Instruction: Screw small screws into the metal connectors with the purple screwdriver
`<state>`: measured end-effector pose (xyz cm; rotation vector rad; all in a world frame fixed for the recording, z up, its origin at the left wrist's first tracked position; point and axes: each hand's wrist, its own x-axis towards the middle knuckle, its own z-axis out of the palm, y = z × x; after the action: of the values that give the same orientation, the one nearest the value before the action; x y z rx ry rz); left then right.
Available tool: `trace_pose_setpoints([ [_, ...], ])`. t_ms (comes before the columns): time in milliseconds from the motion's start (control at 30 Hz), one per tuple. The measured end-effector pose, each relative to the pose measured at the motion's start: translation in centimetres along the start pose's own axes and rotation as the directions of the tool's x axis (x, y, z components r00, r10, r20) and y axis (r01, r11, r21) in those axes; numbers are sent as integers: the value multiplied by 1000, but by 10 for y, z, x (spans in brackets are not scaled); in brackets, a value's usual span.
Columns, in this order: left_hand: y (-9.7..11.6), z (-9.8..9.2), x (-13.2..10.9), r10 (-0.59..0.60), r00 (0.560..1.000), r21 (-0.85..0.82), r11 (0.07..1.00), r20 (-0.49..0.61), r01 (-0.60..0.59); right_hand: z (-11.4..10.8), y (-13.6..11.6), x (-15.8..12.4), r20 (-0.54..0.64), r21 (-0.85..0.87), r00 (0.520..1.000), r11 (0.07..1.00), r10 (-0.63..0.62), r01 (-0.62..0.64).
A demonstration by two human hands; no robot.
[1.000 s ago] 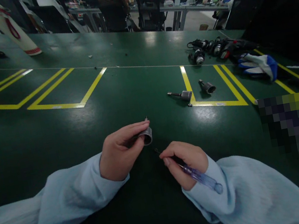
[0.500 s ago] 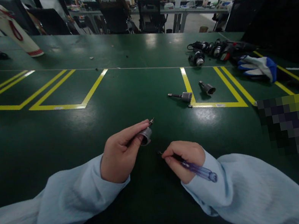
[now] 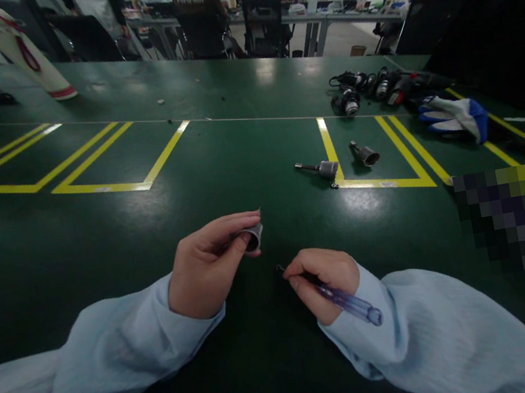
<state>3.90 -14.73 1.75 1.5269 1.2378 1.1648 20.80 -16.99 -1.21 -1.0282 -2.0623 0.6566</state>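
Observation:
My left hand is closed around a grey cup-shaped hole saw; its round mouth faces right and toward me, and the fingers cover much of it. Close by on the right, my right hand pinches a screwdriver with a translucent purple handle resting back over the wrist. The screwdriver's tip end points left, with a small dark piece at it that is too small to name. Beyond my hands, two more hole saws lie on the table, one across the yellow tape and one inside the taped box.
The green table carries yellow tape outlines. At the back right are dark corded power tools and a blue-and-white glove. A cream-coloured tapered object stands far left. A tiny dark part lies near the tape. People sit at desks behind.
My left hand has shifted slightly left and turned the hole saw, so its mouth shows more and less of its thin tip sticks out. My right hand has hardly moved.

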Motion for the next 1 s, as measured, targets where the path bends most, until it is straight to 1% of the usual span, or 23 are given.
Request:
trace_pose_setpoints([
  [133, 2, -1, 2, -27, 1000, 7, 1000, -4, 27, 0, 0, 0, 12, 0, 1000, 1000, 11, -11],
  [300, 3, -2, 3, -83, 995, -21, 996, 59, 84, 1, 1, -1, -4, 10, 1000, 1000, 15, -15],
  [400, 5, -2, 3, -111, 991, -20, 993, 74, 113, 2, 1, -1, -15, 18, 1000, 1000, 15, -15],
  [633, 2, -3, 1, -142, 986, -33, 989, 84, 145, 2, 2, -2, -16, 28, 1000, 1000, 2, -2],
  [733, 1, -3, 0, -149, 985, -49, 987, 87, 154, -1, -1, -2, -42, 51, 999, 999, -5, 7],
  [900, 1, -3, 0, -144, 982, -80, 985, 124, 154, -6, -9, 1, -72, 99, 997, 995, -21, 28],
  [1000, -1, -2, 0, -134, 980, -91, 985, 146, 148, -6, -10, 2, -80, 145, 997, 989, -4, 15],
])
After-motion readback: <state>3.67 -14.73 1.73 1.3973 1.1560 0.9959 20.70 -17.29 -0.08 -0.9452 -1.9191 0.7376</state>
